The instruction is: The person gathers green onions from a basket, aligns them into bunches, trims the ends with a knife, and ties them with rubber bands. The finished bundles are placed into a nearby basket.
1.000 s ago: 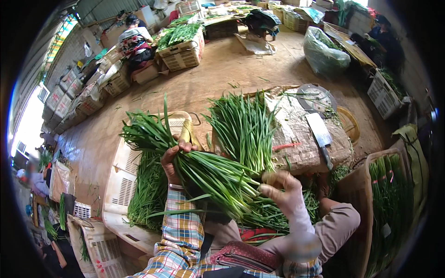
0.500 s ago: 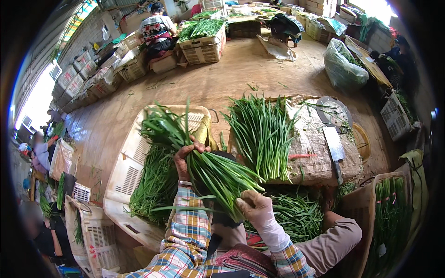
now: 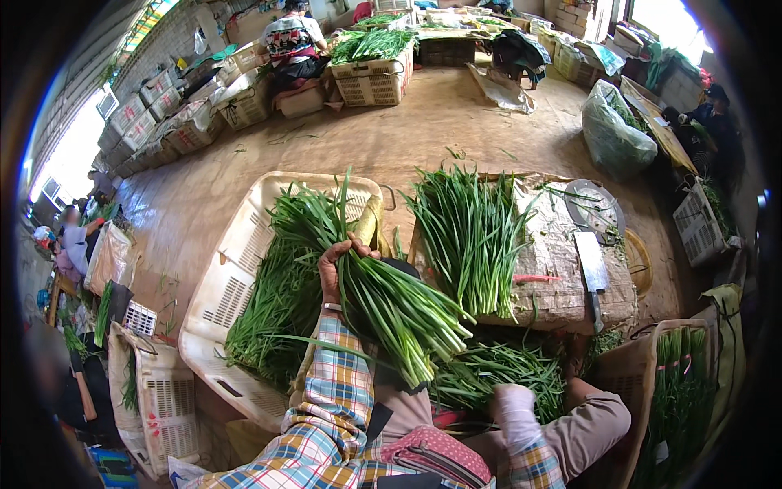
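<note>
My left hand (image 3: 342,262) is closed round a bunch of garlic chives (image 3: 399,306). The pale stem ends fan out to the lower right, and the green leaf tips point up and left over a crate. My right hand (image 3: 513,401), in a pale covering, is lowered at a loose heap of chives (image 3: 481,371) by my lap. Its fingers are turned down and hidden. Ahead, a neat pile of chives (image 3: 468,244) lies at the left side of a covered board (image 3: 546,289). A cleaver (image 3: 590,261) rests on that board.
A plastic crate (image 3: 213,326) of chives stands left of my arm. On my right is another crate (image 3: 643,375) with tied bunches. A round metal disc (image 3: 595,208) lies beyond the cleaver. A person (image 3: 295,41) sits at the back among crates; a plastic bag (image 3: 615,134) stands far right.
My right hand has left the stem ends of the bunch and moved down and right to the loose heap. My left hand still holds the bunch, shifted slightly right in view.
</note>
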### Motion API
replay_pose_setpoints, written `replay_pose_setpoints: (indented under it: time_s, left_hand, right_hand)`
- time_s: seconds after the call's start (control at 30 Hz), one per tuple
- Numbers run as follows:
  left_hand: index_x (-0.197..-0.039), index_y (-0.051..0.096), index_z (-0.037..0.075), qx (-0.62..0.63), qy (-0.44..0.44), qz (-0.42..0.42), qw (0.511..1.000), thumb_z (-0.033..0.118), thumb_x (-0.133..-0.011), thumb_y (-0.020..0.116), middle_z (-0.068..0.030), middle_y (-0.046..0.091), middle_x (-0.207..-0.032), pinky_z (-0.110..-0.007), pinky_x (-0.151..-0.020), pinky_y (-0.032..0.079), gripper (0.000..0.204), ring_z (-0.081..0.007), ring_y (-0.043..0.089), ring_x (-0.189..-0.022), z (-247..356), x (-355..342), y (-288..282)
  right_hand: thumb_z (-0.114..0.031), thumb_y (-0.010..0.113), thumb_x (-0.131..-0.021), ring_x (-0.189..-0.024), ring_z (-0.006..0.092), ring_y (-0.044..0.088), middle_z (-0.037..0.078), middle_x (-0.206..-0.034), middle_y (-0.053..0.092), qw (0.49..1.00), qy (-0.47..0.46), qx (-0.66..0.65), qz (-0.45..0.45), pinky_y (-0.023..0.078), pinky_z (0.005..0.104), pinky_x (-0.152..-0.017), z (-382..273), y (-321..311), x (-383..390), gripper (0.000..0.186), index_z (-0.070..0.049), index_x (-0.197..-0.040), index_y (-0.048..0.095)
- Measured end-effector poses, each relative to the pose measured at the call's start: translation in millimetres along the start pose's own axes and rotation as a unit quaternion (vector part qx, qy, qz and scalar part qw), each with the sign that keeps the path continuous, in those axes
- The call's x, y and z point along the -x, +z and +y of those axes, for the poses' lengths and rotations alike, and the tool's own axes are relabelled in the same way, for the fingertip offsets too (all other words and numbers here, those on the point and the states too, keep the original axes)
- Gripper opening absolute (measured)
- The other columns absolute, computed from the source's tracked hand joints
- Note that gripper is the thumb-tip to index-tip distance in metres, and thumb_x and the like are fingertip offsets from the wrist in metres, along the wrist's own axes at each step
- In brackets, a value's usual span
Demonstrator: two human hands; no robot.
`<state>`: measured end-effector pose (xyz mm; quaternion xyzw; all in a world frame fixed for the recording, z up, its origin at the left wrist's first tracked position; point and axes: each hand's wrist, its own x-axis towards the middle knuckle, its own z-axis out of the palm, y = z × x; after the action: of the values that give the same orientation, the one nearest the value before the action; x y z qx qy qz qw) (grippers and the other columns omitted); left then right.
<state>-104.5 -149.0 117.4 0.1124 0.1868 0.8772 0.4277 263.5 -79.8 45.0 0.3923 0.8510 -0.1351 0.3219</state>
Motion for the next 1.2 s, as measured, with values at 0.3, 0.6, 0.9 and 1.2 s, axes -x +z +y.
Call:
replay_pose_setpoints:
  time_s: [0.3,0.6,0.9,1.2]
  left_hand:
    - [-0.082,0.064,0.002,-0.033,-0.057,0.061,0.996,0.015,-0.082,0.058,-0.0108,0.063,-0.074,-0.042,-0.070,0.052,0.014,-0.0289,0.059,-0.076,5,-10,-10]
    - [-0.083,0.063,-0.003,-0.098,-0.045,0.170,0.979,0.010,-0.082,0.056,-0.0141,0.067,-0.076,-0.032,-0.065,0.056,0.015,-0.0226,0.065,-0.066,4,-21,-28]
    - [-0.079,0.065,-0.006,-0.333,0.180,0.335,0.863,0.004,-0.071,0.067,-0.0103,0.066,-0.078,-0.030,-0.057,0.051,0.013,-0.0199,0.063,-0.061,-11,-29,6]
    - [-0.087,0.062,-0.004,-0.465,0.301,0.289,0.781,0.001,-0.067,0.068,-0.0024,0.062,-0.086,-0.028,-0.069,0.045,0.021,-0.0130,0.056,-0.071,-33,-51,23]
  right_hand:
    - [-0.020,0.072,-0.076,-0.052,0.0206,0.059,0.004,-0.064,0.061,0.830,-0.256,-0.232,0.439,0.047,0.0344,-0.049,-21,-89,50,0.031,-0.023,-0.107,0.064]
    - [-0.021,0.073,-0.070,-0.056,0.0267,0.058,0.007,-0.065,0.057,0.758,-0.406,-0.222,0.460,0.045,0.0378,-0.049,-98,-83,-5,0.030,-0.006,-0.091,0.058]
    - [-0.030,0.065,-0.076,-0.068,0.0282,0.066,0.007,-0.074,0.068,0.984,-0.152,-0.017,0.091,0.052,0.0380,-0.058,-1,-14,20,0.017,-0.016,-0.082,0.070]
    - [-0.038,0.077,-0.069,-0.056,0.0190,0.062,0.002,-0.063,0.061,0.816,-0.258,-0.184,0.483,0.046,0.0344,-0.050,-70,-115,42,0.047,-0.013,-0.105,0.058]
